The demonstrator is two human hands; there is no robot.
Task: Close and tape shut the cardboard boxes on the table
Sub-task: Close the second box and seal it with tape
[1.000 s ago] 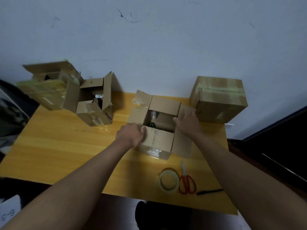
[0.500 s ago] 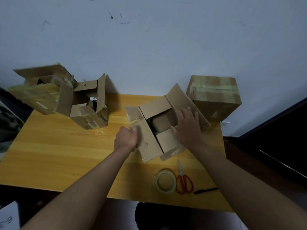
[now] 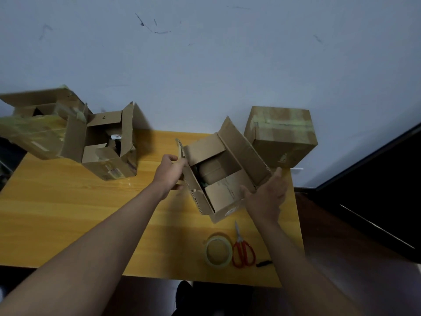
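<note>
2 open boxes [image 3: 100, 147] sit far left on the tabletop [image 3: 68, 201]. The left hand [image 3: 169, 173] pinches the left flap [image 3: 181, 148] of the middle box [image 3: 224, 179], which lies skewed. The right hand [image 3: 265, 193], fingers spread, rests against its right flap. Tape [image 3: 217, 252] waits near the front edge.

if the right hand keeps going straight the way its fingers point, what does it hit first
Most likely the long open flap of the middle box: the right hand points up toward it, though depth is unclear.
</note>
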